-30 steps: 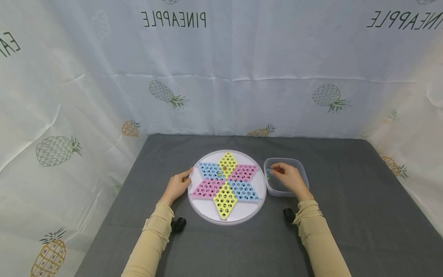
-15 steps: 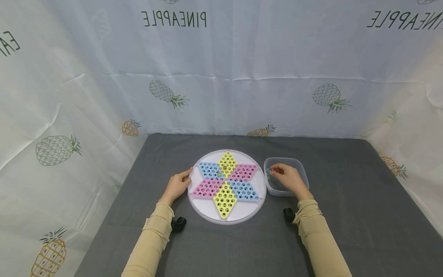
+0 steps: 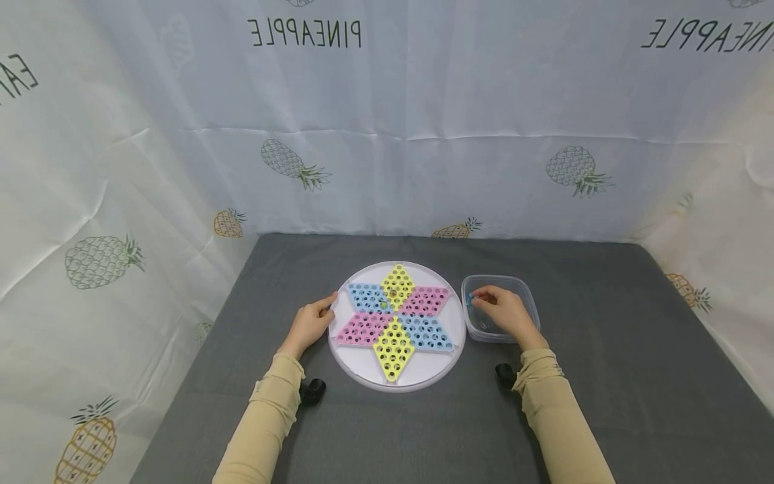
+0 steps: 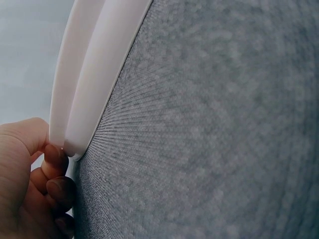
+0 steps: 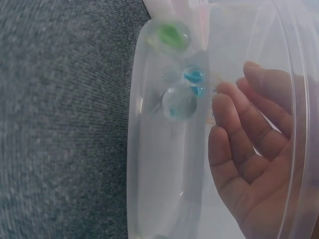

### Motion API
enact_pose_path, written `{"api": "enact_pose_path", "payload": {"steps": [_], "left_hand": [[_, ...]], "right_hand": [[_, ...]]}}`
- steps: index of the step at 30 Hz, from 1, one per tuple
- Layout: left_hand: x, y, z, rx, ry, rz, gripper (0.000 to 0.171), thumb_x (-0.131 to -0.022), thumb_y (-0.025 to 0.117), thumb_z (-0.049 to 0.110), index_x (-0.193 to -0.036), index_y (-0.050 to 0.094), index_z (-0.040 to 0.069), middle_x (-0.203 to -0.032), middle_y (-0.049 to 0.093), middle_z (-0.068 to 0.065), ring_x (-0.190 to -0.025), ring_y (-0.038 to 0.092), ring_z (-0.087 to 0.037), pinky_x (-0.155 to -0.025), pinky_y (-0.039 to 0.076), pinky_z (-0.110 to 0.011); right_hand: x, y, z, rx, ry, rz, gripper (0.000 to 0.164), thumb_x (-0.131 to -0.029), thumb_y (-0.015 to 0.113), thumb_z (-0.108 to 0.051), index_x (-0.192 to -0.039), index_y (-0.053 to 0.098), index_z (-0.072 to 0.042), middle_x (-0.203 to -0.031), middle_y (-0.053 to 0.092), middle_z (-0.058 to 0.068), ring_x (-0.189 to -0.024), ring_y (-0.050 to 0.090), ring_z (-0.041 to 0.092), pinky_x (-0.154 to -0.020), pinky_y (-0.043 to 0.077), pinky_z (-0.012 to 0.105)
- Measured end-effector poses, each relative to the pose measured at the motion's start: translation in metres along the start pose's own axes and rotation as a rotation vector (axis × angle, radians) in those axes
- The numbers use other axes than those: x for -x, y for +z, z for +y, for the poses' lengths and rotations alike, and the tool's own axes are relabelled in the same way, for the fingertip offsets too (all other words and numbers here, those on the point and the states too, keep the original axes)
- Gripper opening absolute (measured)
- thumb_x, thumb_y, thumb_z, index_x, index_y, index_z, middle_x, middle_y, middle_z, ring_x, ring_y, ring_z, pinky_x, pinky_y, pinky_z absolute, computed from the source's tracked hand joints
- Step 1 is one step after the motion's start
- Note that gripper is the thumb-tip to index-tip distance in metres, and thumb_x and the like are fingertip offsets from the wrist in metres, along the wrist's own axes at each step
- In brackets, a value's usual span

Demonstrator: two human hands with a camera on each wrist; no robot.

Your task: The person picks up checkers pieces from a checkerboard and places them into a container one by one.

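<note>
A round white Chinese checkers board (image 3: 357, 366) with a yellow, pink and blue star lies on the table. An orange marble (image 3: 393, 294) and a green marble (image 3: 383, 305) sit on its far half. My left hand (image 3: 310, 327) holds the board's left rim, thumb and curled forefinger meeting at its edge in the left wrist view. Inside a clear plastic box (image 3: 532, 302) is my right hand (image 5: 259, 134), fingers loosely bent with no marble between them. Beside its fingertips lie a blue swirled marble (image 5: 193, 74), a large clear marble (image 5: 179, 103) and a green swirled marble (image 5: 173, 37).
The box stands close against the board's right side. Dark grey cloth (image 3: 399, 437) covers the table. A white curtain (image 3: 387, 188) with pineapple prints hangs behind and at both sides. Black wrist devices (image 3: 313, 392) sit under both sleeves.
Near the right fingertips the marbles in the box have shifted slightly; a green one seen earlier from the head no longer shows there. Both hands have stayed almost in place.
</note>
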State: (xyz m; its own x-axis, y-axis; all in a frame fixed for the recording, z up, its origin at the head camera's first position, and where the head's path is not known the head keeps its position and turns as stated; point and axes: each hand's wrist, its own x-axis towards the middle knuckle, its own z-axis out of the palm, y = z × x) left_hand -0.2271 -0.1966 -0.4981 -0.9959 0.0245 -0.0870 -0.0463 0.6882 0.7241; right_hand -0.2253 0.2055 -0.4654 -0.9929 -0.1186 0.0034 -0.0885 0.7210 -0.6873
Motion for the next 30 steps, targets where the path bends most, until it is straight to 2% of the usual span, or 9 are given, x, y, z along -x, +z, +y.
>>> {"api": "enact_pose_path", "payload": {"steps": [13, 23, 30], "left_hand": [[-0.001, 0.0, 0.002, -0.002, -0.003, 0.001, 0.048, -0.09, 0.049, 0.017, -0.137, 0.048, 0.018, -0.056, 0.033, 0.002, -0.051, 0.025, -0.012, -0.05, 0.026, -0.027], [-0.001, 0.0, 0.001, 0.011, 0.0, -0.002, 0.047, -0.09, 0.05, 0.018, -0.137, 0.048, 0.018, -0.055, 0.033, 0.002, -0.05, 0.025, -0.012, -0.049, 0.027, -0.026], [0.001, -0.001, 0.0, 0.019, -0.008, -0.006, 0.047, -0.09, 0.05, 0.018, -0.137, 0.048, 0.018, -0.055, 0.033, 0.001, -0.05, 0.024, -0.012, -0.049, 0.026, -0.025]], "right_hand": [[0.0, -0.002, -0.001, -0.025, 0.041, -0.002, 0.032, -0.091, 0.056, -0.029, -0.114, 0.063, -0.008, -0.11, 0.065, 0.014, -0.101, 0.06, 0.028, -0.083, 0.048, 0.044], [0.003, -0.005, -0.004, -0.051, 0.029, -0.01, 0.038, -0.091, 0.055, -0.037, -0.117, 0.061, -0.01, -0.114, 0.064, 0.013, -0.105, 0.059, 0.029, -0.085, 0.048, 0.045], [0.003, -0.007, -0.018, -0.081, -0.017, 0.008, 0.041, -0.091, 0.055, -0.038, -0.119, 0.061, -0.01, -0.116, 0.063, 0.013, -0.106, 0.059, 0.029, -0.087, 0.048, 0.045]]}}
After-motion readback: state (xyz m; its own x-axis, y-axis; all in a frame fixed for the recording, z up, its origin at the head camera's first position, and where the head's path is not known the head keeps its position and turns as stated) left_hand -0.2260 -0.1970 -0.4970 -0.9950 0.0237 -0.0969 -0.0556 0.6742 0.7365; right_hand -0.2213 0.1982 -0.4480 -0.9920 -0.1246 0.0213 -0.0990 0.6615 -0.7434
